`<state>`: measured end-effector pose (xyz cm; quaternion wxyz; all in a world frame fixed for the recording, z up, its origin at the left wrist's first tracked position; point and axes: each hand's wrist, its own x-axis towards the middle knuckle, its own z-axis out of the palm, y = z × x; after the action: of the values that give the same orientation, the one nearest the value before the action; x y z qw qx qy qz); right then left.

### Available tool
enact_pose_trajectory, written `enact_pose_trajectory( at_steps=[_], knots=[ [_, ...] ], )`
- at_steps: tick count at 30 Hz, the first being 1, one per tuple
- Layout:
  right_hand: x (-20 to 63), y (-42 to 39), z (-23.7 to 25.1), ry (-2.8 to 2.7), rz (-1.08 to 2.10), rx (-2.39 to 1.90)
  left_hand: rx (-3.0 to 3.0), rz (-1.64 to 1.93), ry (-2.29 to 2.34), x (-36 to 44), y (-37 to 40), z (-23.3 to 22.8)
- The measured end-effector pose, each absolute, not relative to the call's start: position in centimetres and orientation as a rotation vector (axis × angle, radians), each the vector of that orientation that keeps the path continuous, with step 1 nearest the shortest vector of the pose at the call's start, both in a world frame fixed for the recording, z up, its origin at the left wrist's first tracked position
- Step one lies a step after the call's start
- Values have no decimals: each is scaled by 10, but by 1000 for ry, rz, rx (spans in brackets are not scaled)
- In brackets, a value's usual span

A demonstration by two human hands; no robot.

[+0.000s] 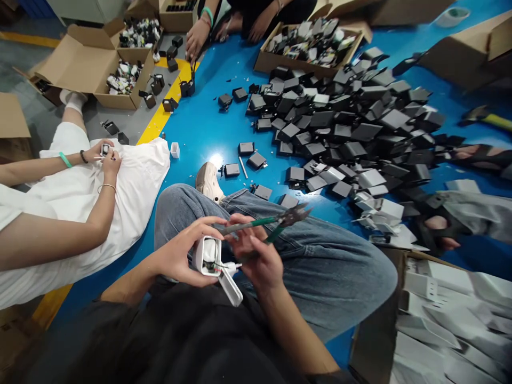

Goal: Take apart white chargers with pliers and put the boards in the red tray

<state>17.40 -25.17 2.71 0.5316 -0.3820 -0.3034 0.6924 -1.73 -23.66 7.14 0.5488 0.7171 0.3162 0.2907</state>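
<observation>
My left hand [188, 253] is wrapped round a white plastic housing [199, 256], its open end facing up. Inside the housing a white block and a bit of circuit board with thin wires show. A white end cap with plug pins [231, 285] hangs off the housing at its lower right. In my right hand [262, 258] are pliers [276, 220] with green handles, their jaws pointing right, above my thigh. One pliers handle reaches across over the housing toward my left fingers. Part of my right fingers lies behind the handles.
Dark adapter housings [324, 120] lie heaped on the blue floor [212, 128]. A carton of white casings [436, 330] stands at my right. Beyond the heap is a carton of parts [264, 61]. A person in white [132, 213] sits at my left; a hammer [486, 114] lies far right.
</observation>
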Motion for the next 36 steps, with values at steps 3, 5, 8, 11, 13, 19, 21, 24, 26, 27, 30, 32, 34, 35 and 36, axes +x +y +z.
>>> enact_pose_trajectory(
  at_steps=[3,5,8,11,13,19,21,24,26,27,30,32,34,35,36],
  knots=[
    [199,-245,36,-783,1641,-814,1788,761,816,-21,-231,75],
    [216,-244,40,-854,1642,-771,1832,803,822,-24,-229,74],
    [234,-245,45,-1132,1610,-857,1878,845,822,-25,-229,71],
    [245,-244,54,-1594,1421,-1029,1883,856,838,-25,-229,70],
    [249,-242,62,-1919,1195,-1102,1896,868,845,-24,-230,70],
    [254,-235,80,-2446,615,-1167,2029,893,851,-20,-229,72],
    [255,-235,84,-2516,516,-1192,2070,901,871,-19,-229,72],
    [254,-234,91,-2569,391,-1218,2094,916,916,-17,-230,72],
    [254,-234,95,-2591,330,-1230,2110,946,943,-16,-231,72],
    [253,-234,97,-2601,304,-1236,2123,962,950,-15,-231,72],
    [251,-234,101,-2624,230,-1252,2169,987,956,-14,-231,72],
    [250,-235,104,-2628,182,-1265,2203,995,963,-13,-230,72],
    [248,-237,109,-2630,129,-1273,2237,1021,971,-13,-230,71],
    [248,-239,112,-2630,102,-1276,2256,1040,973,-12,-229,71],
    [247,-240,115,-2631,69,-1280,2277,1059,975,-12,-229,71]
  ],
)
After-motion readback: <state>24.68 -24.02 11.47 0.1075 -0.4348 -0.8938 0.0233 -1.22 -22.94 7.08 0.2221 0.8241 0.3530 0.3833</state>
